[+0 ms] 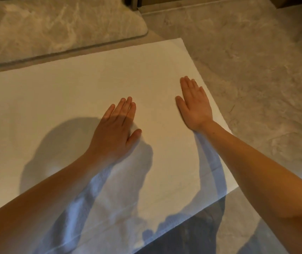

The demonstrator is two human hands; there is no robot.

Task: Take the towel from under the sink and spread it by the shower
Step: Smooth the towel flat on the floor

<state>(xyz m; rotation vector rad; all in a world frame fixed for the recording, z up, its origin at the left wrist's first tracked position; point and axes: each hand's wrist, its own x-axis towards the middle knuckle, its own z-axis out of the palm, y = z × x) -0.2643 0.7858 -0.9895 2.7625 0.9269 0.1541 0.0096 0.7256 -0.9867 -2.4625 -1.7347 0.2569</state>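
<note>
Nearest the camera, two bare forearms reached forward from the lower corners of the view, and their shadows, together with the shadow of the person's head, fell across the near part of the white towel [73, 99]. The towel lay spread flat on the grey marbled floor [256, 61], its near edge running on a slant from lower left to the right, its right edge slanting away toward a far corner at upper middle.

The left hand [116, 125] lay palm down on the towel near its middle, fingers stretched out and close together, thumb angled off to the right, gripping nothing. The right hand [195, 104] lay a little farther on, also flat and palm down, fingers straight and together, thumb spread to the left, just inside the towel's right edge; it held nothing either. The two hands were apart, with bare towel between them.

Beyond the towel's far edge, a narrow strip of floor separated it from a raised, marbled shower curb [54, 30] with a rounded corner. At the very top, a dark upright frame [131, 2] stood at the floor line.
</note>
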